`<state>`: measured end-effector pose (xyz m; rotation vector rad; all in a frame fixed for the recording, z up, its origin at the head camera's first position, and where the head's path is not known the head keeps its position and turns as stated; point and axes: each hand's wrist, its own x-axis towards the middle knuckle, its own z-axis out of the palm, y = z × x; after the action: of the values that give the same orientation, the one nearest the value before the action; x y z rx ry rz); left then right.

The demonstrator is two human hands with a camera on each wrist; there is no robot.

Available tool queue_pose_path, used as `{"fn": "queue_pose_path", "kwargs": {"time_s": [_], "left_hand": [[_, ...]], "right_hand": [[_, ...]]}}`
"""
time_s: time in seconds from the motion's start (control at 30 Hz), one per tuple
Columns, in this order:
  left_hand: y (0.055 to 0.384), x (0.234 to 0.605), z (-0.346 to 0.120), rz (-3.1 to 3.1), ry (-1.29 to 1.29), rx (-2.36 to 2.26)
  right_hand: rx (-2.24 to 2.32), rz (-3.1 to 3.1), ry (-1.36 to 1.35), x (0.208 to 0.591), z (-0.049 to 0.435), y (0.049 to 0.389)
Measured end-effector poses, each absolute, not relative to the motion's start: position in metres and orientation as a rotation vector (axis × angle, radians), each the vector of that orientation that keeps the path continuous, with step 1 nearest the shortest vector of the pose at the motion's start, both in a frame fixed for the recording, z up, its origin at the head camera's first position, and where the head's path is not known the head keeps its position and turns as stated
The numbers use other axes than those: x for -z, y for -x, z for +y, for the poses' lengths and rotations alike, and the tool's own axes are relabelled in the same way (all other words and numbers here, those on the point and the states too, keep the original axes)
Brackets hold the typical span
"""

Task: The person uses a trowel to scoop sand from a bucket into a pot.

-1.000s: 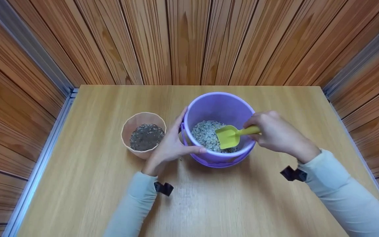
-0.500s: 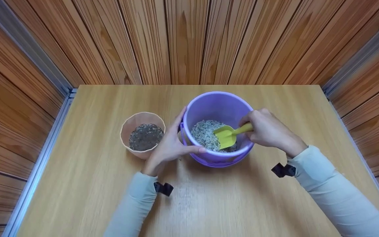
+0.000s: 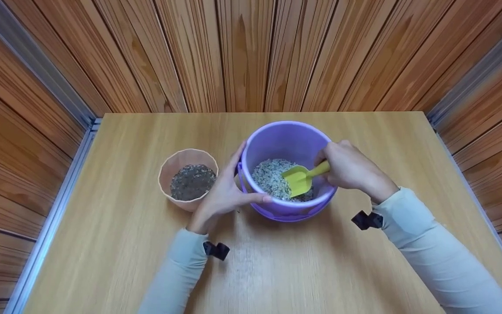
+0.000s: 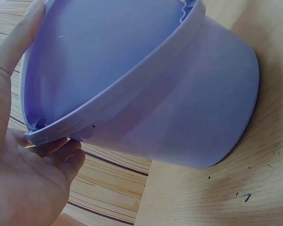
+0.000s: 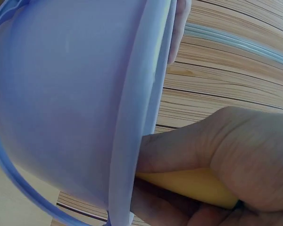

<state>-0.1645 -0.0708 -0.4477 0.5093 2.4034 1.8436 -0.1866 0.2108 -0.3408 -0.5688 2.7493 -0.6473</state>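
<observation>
My left hand (image 3: pixel 224 195) holds the purple bucket (image 3: pixel 292 144) by its rim, thumb at the near edge and fingers along the left side. In the left wrist view, fingertips (image 4: pixel 70 157) curl under the rim. The bucket leans slightly toward me. Pale grey grit (image 3: pixel 270 178) lies in its bottom. At the bucket's right edge, my right hand (image 3: pixel 351 169) grips a small yellow shovel (image 3: pixel 298 181) by the handle, with its blade inside, at the grit. The right wrist view shows the yellow handle (image 5: pixel 193 186) between thumb and fingers; the bucket wall hides the blade there.
Left of the bucket stands a peach faceted pot (image 3: pixel 167 179) with dark soil (image 3: pixel 193 182) in it, close to my left forearm. Dark crumbs (image 4: pixel 247 197) lie on the wooden table (image 3: pixel 268 270). Wood-plank walls (image 3: pixel 251 56) enclose the back and sides.
My right hand has moved left and slightly away from me, over the bucket's right rim. The shovel has shifted slightly left, its handle tilting up more. The left hand holds its place.
</observation>
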Motion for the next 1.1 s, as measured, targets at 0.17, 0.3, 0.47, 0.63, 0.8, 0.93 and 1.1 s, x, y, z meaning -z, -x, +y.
{"fn": "queue_pose_path", "kwargs": {"time_s": [0.17, 0.3, 0.47, 0.63, 0.8, 0.93, 1.1], "left_hand": [[0.165, 0.447, -0.071, 2.409, -0.519, -1.850], [0.165, 0.447, -0.072, 2.385, -0.532, -1.876], [0.165, 0.447, -0.072, 2.388, -0.527, -1.878], [0.164, 0.446, -0.071, 2.375, -0.502, -1.867], [0.163, 0.446, -0.071, 2.356, -0.493, -1.885], [0.163, 0.446, -0.071, 2.350, -0.489, -1.890], [0.163, 0.445, -0.070, 2.367, -0.502, -1.880]], "right_hand": [[0.698, 2.742, 0.483, 0.341, 0.213, 0.189], [0.731, 2.755, 0.467, 0.343, 0.214, 0.191], [0.808, 2.709, 0.438, 0.350, 0.213, 0.192], [0.856, 2.666, 0.413, 0.359, 0.211, 0.192], [0.876, 2.691, 0.379, 0.362, 0.212, 0.191], [0.945, 2.665, 0.381, 0.364, 0.214, 0.190], [1.077, 2.637, 0.403, 0.367, 0.218, 0.187]]}}
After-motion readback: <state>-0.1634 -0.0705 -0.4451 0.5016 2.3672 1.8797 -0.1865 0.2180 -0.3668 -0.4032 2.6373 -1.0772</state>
